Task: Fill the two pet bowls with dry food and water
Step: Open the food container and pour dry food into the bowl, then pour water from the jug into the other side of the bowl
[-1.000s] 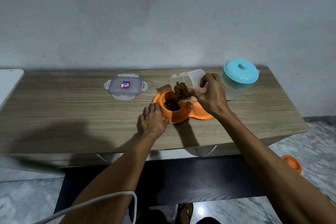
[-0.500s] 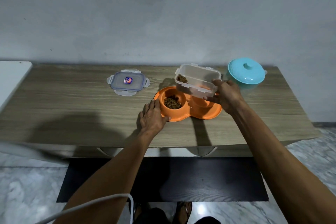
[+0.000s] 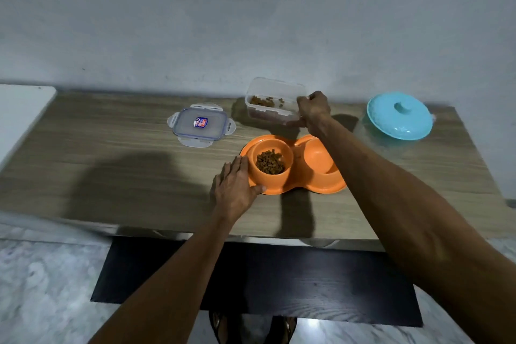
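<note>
- Orange plastic forms the double pet bowl (image 3: 293, 187), which sits on the wooden table (image 3: 111, 165) near its front edge, a little right of centre.
- Left well of the pet bowl holds a heap of brown dry food (image 3: 269, 162); the right well (image 3: 318, 158) looks dry and bare, partly crossed by the right forearm.
- Left hand (image 3: 234, 190) lies flat on the table at the bowl's left side, fingers stretched out and relaxed, fingertips against the bowl's rim and the thumb touching its near edge; it grasps nothing.
- Right hand (image 3: 312, 112) reaches to the far side of the table and is clenched around the right end of a clear plastic food container (image 3: 272, 103).
- Container stands upright and lidless just beyond the pet bowl, with a thin layer of kibble left inside; whether its base rests fully on the table cannot be told.
- Clear rectangular lid (image 3: 201, 124) with snap flaps and a small sticker lies flat on the table, left of the container and apart from it.
- Turquoise domed lid (image 3: 399, 117) with a knob tops a clear vessel at the far right of the table, well apart from the bowl.
- White surface (image 3: 19, 109) adjoins the table at the far left.
</note>
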`<state>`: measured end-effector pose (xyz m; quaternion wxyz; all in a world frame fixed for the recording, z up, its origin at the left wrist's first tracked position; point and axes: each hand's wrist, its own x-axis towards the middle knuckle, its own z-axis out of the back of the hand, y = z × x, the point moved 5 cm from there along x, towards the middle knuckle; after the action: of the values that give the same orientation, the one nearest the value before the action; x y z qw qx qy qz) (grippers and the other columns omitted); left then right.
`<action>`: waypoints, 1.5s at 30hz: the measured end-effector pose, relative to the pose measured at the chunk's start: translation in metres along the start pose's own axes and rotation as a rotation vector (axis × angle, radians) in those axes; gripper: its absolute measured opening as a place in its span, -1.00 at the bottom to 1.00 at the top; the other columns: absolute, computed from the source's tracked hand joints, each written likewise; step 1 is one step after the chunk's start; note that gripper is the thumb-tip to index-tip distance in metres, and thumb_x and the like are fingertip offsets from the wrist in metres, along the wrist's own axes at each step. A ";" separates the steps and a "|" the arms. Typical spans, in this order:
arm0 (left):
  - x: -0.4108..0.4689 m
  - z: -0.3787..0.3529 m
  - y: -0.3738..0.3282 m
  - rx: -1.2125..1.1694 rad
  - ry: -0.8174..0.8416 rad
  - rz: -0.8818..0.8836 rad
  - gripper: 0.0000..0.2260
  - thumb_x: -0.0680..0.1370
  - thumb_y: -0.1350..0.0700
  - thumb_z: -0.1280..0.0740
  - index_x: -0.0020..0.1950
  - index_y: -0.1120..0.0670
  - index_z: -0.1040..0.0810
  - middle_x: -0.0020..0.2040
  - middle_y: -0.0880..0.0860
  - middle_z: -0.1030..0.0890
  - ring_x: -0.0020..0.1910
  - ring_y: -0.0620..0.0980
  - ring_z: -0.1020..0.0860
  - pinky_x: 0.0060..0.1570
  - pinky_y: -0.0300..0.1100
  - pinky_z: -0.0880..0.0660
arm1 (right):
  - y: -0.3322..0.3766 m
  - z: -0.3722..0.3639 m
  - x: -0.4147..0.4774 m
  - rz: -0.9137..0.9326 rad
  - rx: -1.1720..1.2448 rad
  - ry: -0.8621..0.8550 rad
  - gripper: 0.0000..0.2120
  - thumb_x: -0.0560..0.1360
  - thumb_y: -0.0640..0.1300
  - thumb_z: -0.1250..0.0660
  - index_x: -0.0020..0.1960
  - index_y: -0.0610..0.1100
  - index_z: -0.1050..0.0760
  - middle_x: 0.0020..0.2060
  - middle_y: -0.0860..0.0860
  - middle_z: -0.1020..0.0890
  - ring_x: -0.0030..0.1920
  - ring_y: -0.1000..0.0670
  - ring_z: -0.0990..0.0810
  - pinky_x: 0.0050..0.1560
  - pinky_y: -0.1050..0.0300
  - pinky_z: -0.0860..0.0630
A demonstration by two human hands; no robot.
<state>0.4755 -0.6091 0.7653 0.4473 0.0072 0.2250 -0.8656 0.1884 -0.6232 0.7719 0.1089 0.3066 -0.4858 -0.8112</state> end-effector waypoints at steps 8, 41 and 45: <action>0.000 -0.001 0.001 0.008 0.030 0.036 -0.21 0.53 -0.17 -0.33 0.61 0.02 0.02 0.62 0.01 -0.06 0.60 0.11 -0.03 0.50 0.16 -0.11 | 0.027 -0.031 -0.049 0.024 -0.107 -0.116 -0.73 0.58 -0.12 -0.25 0.24 -0.18 -0.49 0.19 -0.17 -0.57 0.12 -0.18 -0.59 0.11 0.01 -0.59; 0.009 -0.010 -0.128 0.079 0.060 -0.174 -0.09 0.43 -0.32 -0.36 0.58 0.13 -0.09 0.59 0.15 -0.14 0.59 0.18 -0.02 0.51 0.23 -0.02 | 0.027 0.242 -0.092 0.195 -0.192 -0.533 -0.71 0.49 -0.01 -0.21 -0.15 -0.18 -0.61 -0.20 -0.14 -0.63 -0.08 -0.19 -0.59 -0.08 0.01 -0.47; 0.014 -0.015 -0.126 0.057 0.010 -0.149 -0.14 0.43 -0.32 -0.35 0.55 0.12 -0.18 0.54 0.12 -0.27 0.57 0.18 -0.07 0.49 0.25 -0.04 | -0.009 0.249 -0.060 0.081 0.114 -0.451 -0.74 0.49 -0.02 -0.26 -0.23 -0.14 -0.61 -0.15 -0.12 -0.71 -0.10 -0.09 -0.63 -0.07 0.02 -0.54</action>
<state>0.3659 -0.5511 0.7976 0.3800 0.0076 0.2024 -0.9025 0.0868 -0.4110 0.8726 0.0126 0.1034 -0.5546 -0.8256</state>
